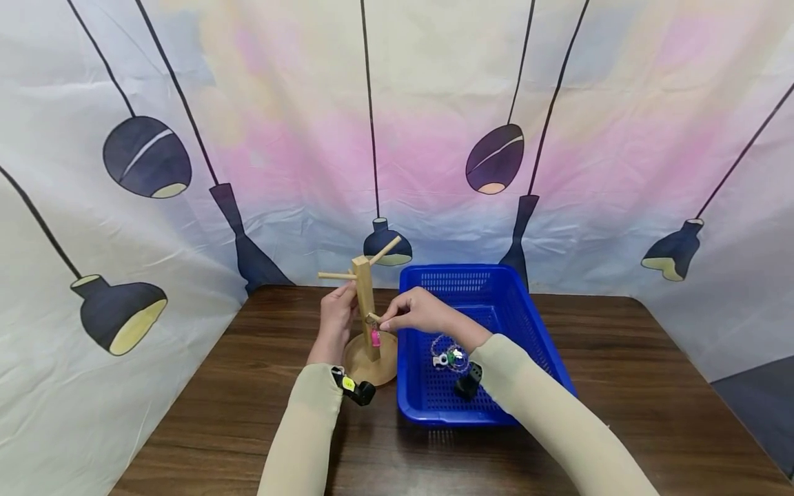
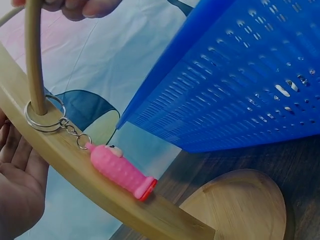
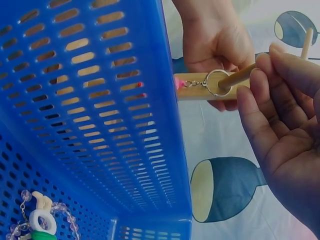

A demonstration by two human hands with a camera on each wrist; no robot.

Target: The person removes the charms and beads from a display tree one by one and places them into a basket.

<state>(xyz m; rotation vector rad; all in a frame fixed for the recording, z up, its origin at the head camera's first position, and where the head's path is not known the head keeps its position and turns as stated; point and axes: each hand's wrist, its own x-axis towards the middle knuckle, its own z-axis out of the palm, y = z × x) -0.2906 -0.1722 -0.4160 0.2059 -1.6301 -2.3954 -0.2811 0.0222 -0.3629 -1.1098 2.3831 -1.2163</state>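
A wooden stand with a round base (image 1: 353, 368) and an upright post (image 1: 364, 296) stands on the table. From behind, my left hand (image 1: 338, 313) grips the post; its fingers (image 3: 220, 62) are partly hidden by the wood. My right hand (image 1: 414, 310) pinches the outer end of a low peg (image 2: 34, 55) between thumb and fingertips. A keychain with a pink figure (image 2: 120, 172) hangs from that peg. Its metal split ring (image 2: 42, 127) circles the peg close to the post, and the figure lies along the post's face.
Right beside the stand is a blue perforated basket (image 1: 409, 406). Inside it lies a beaded charm with a white and green figure (image 1: 442, 359). Two upper pegs (image 1: 335, 276) stick out from the post. A patterned cloth (image 1: 434, 103) hangs behind the brown table (image 1: 236, 406).
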